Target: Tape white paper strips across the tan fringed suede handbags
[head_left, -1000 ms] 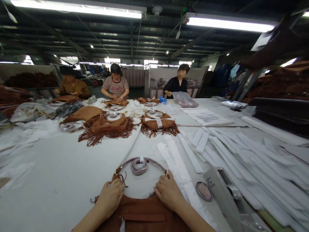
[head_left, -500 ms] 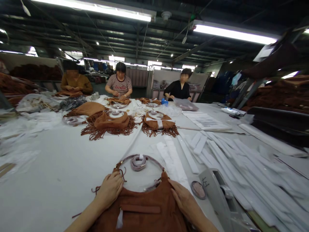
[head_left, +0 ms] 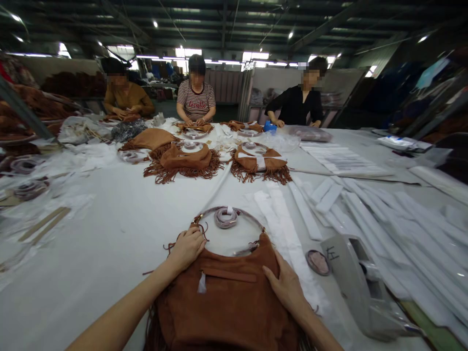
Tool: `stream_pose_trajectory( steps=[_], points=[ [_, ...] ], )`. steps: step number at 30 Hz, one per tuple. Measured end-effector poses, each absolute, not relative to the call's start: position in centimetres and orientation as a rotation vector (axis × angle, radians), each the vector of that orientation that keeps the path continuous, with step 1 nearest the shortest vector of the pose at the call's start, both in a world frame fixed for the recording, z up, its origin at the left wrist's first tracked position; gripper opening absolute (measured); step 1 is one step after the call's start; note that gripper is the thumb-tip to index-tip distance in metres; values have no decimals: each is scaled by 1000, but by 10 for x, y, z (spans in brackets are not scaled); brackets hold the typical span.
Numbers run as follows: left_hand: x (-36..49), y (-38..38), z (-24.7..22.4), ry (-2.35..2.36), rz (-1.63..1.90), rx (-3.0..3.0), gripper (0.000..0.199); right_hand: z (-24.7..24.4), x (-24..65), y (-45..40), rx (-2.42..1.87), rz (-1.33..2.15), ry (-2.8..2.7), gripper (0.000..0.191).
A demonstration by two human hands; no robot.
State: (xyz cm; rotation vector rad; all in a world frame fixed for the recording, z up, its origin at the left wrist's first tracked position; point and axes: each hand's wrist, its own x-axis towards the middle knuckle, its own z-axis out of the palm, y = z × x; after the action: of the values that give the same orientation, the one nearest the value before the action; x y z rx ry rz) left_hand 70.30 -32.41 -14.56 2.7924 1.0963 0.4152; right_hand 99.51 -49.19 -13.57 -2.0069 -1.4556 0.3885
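Note:
A brown suede-look handbag with fringe at its sides lies in front of me, its curved handle pointing away. Its front has a zip strip with a pale wrapped tassel. My left hand rests over the upper left corner, below the handle joint, fingers laid on the suede. Against the upper right side lies my right hand, thumb apart on the front and fingers along the edge. A wrapped coil of strap sits inside the handle loop.
To the right are a grey tape dispenser, a round tape roll and many white strips. More fringed bags lie farther back. Three people stand across the table, one in a striped shirt. Plastic wrapping is heaped at left.
The view has tilted down and turned a little left, so the table contents sit higher and farther right. My right thumb is now farther from its fingers. Both hands stay on the handbag.

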Motion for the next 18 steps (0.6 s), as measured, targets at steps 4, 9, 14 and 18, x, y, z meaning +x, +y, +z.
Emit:
stream_pose_trajectory(
  steps=[4,9,14,18],
  points=[
    [705,-316,-146,1124,376,2821,27,-136,998,-463,-1932,385,-1474,53],
    [708,-300,-153,1176,370,2836,27,-145,1009,-427,-1900,307,-1549,52],
    [714,-286,-149,1190,381,2856,24,-158,1016,-415,-1911,196,-1610,50],
    [713,-299,-117,1173,415,2870,20,-122,1004,-434,-1989,38,-1708,53]
  ],
)
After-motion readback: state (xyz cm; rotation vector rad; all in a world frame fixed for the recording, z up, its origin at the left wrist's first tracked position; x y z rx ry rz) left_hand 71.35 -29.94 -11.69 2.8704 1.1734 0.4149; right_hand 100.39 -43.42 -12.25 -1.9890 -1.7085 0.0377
